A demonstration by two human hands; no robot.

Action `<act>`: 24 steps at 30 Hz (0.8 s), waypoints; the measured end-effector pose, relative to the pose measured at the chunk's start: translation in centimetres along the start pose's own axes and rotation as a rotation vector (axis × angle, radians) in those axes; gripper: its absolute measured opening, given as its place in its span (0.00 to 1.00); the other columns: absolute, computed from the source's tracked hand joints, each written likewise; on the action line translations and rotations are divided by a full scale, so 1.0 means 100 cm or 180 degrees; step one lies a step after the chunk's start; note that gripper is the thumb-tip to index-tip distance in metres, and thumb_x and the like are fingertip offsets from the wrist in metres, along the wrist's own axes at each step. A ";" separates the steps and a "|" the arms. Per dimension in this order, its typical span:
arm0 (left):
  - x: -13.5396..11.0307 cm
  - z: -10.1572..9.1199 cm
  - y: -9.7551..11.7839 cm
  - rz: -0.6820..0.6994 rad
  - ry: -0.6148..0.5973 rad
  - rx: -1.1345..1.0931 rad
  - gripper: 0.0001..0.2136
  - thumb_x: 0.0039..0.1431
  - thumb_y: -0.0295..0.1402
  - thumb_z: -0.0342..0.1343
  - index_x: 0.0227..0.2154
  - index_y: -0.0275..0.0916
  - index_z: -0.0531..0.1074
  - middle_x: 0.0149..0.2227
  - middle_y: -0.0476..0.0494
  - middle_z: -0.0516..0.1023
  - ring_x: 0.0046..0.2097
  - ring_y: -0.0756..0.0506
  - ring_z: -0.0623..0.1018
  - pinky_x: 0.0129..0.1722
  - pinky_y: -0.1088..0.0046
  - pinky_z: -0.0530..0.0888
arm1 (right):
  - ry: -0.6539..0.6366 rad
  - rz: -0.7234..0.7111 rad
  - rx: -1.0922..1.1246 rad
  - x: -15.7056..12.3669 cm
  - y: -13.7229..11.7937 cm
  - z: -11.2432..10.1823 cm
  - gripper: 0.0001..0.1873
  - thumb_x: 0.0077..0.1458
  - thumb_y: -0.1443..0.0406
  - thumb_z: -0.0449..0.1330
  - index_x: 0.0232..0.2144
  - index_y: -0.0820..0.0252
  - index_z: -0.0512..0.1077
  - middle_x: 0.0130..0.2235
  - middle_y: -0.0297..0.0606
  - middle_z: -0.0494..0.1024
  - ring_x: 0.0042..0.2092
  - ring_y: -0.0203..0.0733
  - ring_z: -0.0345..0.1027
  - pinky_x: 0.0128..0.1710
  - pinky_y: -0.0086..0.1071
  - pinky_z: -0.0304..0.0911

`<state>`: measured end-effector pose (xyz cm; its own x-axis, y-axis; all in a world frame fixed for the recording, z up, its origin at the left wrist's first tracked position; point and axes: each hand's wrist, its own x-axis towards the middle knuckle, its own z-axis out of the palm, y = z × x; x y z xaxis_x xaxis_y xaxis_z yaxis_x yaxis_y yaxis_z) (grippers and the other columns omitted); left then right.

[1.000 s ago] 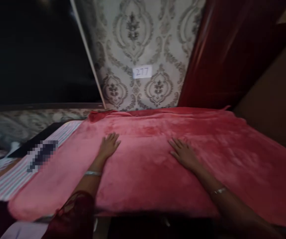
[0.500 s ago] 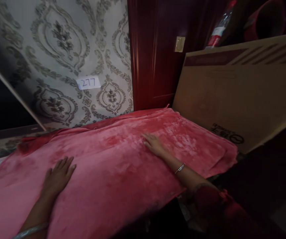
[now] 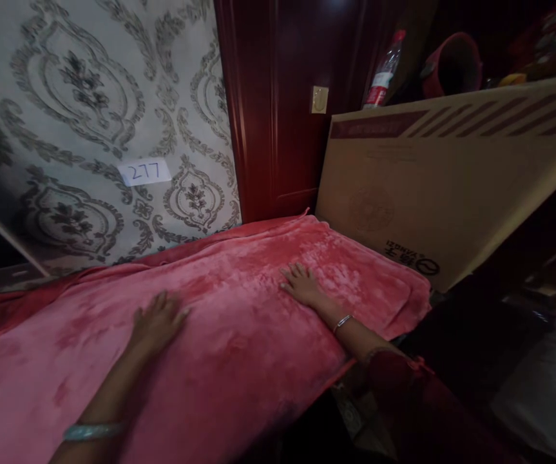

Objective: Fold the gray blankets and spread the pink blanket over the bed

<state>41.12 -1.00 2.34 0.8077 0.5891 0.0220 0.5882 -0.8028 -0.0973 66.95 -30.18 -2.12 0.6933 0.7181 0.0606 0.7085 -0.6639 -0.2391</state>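
A pink-red plush blanket [image 3: 239, 380] lies spread over a raised flat surface, its far edge bunched along the wall. My left hand [image 3: 156, 322] is over its middle-left part, palm down, fingers apart and slightly blurred; whether it presses on the cloth I cannot tell. Farther right, my right hand [image 3: 301, 283] lies flat on the blanket with fingers spread. Neither hand holds anything. A pale green bangle [image 3: 93, 431] circles the left forearm, and a thin silver bracelet [image 3: 342, 323] the right wrist.
Patterned wallpaper [image 3: 84, 84] with a paper card [image 3: 145, 171] reading 277 stands behind. A dark red wooden panel [image 3: 278, 129] has a light switch plate [image 3: 319, 100]. At right leans a large cardboard box [image 3: 384, 187], a plastic bottle [image 3: 384, 74] behind its top edge.
My left hand has moved right and farther forward over the blanket. My right hand stays on the blanket with its fingers more spread. The view has turned to the right.
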 end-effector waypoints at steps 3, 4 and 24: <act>0.006 0.012 0.040 0.0257 0.0156 0.0089 0.30 0.69 0.42 0.36 0.71 0.37 0.54 0.72 0.31 0.52 0.72 0.32 0.53 0.66 0.42 0.55 | 0.0070 -0.0482 0.0026 -0.008 -0.024 0.002 0.34 0.69 0.47 0.47 0.70 0.53 0.55 0.72 0.46 0.50 0.72 0.59 0.42 0.68 0.58 0.39; 0.006 0.016 0.047 0.0281 0.0203 0.0117 0.29 0.70 0.42 0.36 0.70 0.37 0.54 0.72 0.32 0.53 0.72 0.32 0.54 0.66 0.43 0.56 | 0.0099 -0.0662 0.0039 -0.012 -0.033 0.004 0.35 0.67 0.45 0.48 0.70 0.50 0.55 0.73 0.42 0.50 0.72 0.57 0.43 0.69 0.55 0.39; 0.018 0.048 0.037 0.0334 0.0506 0.0302 0.32 0.64 0.42 0.37 0.67 0.35 0.62 0.70 0.34 0.60 0.70 0.33 0.60 0.64 0.49 0.60 | 0.0099 0.0523 -0.0109 0.053 0.106 -0.017 0.33 0.71 0.49 0.40 0.72 0.52 0.49 0.74 0.43 0.44 0.74 0.50 0.34 0.70 0.56 0.33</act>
<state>44.56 -2.50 -2.79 0.8648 0.4749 0.1629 0.5003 -0.8423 -0.2004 78.42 -33.77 -2.66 0.8036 0.5927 0.0535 0.5889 -0.7790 -0.2152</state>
